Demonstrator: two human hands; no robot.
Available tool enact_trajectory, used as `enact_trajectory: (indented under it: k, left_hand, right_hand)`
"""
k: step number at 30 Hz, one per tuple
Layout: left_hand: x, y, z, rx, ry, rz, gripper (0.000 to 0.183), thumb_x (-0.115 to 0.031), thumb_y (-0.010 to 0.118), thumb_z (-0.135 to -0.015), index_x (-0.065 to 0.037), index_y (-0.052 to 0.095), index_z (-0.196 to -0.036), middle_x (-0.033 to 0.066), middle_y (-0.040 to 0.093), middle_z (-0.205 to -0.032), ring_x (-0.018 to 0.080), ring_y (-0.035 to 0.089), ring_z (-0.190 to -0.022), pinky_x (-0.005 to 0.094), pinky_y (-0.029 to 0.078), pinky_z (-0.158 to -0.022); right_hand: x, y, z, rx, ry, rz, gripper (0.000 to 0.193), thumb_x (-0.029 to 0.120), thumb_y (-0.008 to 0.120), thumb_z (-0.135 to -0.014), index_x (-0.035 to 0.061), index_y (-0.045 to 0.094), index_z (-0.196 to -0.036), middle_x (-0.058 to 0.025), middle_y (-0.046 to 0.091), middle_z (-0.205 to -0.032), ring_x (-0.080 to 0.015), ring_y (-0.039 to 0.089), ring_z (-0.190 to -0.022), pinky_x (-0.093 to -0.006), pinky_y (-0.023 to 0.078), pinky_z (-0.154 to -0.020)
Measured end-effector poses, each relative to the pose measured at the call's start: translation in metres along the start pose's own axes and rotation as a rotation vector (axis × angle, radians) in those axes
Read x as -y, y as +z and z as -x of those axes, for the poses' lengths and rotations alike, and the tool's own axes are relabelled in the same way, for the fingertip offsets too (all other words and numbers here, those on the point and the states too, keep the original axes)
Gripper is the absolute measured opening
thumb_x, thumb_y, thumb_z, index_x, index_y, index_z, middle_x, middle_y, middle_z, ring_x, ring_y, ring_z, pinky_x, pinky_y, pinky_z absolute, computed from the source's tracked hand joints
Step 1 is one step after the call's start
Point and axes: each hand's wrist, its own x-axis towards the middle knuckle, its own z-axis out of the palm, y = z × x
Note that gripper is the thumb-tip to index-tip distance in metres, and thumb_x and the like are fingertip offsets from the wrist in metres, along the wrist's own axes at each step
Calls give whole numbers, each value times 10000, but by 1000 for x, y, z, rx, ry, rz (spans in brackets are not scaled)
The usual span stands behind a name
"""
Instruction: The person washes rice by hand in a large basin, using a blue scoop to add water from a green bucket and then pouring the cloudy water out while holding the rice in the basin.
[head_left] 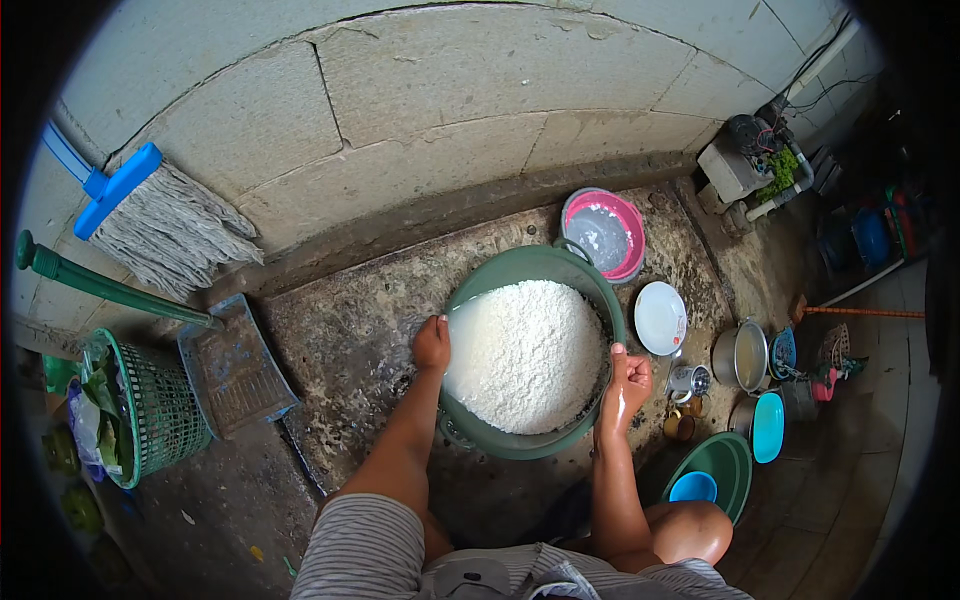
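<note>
A large green basin (492, 437) on the stained concrete floor holds a heap of white crumbly stuff (540, 355), which looks like grated coconut or something similar. Cloudy whitish liquid (465, 338) shows along the basin's left side. My left hand (431, 343) is closed around the left rim. On the opposite side, my right hand (628, 382) grips the right rim, thumb on top. A white smear runs down my right wrist. The basin tilts slightly, the liquid gathered to the left.
Beyond the basin sit a pink-and-grey bowl (630, 222) and a white plate (660, 318). Rightward are a metal pot (722, 358), a mug (683, 384) and another green basin (738, 470). At left stand a mop (165, 225), a dustpan (235, 370) and a green basket (165, 415).
</note>
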Motion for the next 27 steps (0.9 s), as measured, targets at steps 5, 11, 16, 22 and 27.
enact_trajectory:
  k: [5, 11, 16, 22, 27]
  left_hand:
    - [-2, -1, 0, -45, 6, -9, 337, -332, 433, -940, -46, 547, -802, 201, 586, -769, 422, 557, -713, 499, 423, -621]
    - [-1, -2, 0, -34, -15, -15, 347, -331, 422, -946, -43, 545, -797, 199, 583, -778, 420, 553, -718, 499, 422, -625]
    - [-1, -1, 1, -10, -12, -14, 354, -329, 417, -948, -36, 547, -797, 195, 587, -790, 421, 554, -721, 501, 422, -629]
    - [1, 0, 0, -19, -8, -30, 358, -332, 419, -948, -35, 551, -800, 193, 590, -792, 420, 554, -712, 500, 423, -619]
    - [-3, -1, 1, -58, 14, 6, 345, -331, 422, -947, -46, 548, -797, 194, 582, -770, 415, 555, -711, 496, 421, -616]
  right_hand:
    - [-4, 0, -1, 1, 3, -8, 341, 200, 695, -838, 115, 426, -646, 71, 338, -640, -36, 274, -609, -205, 245, -563]
    - [-4, 0, -1, -20, 1, -18, 329, 156, 696, -832, 95, 442, -631, 64, 399, -617, -29, 306, -577, -201, 265, -546]
    - [-3, -1, -1, -18, 6, -1, 321, 162, 695, -834, 97, 450, -637, 65, 404, -619, -28, 305, -575, -201, 267, -546]
    - [-4, -1, -1, -12, 1, -12, 324, 160, 697, -832, 95, 452, -631, 67, 401, -612, -26, 304, -576, -199, 265, -545]
    - [-4, 0, -1, -17, -15, -26, 327, 144, 700, -827, 91, 448, -626, 70, 387, -608, -25, 297, -579, -199, 257, -544]
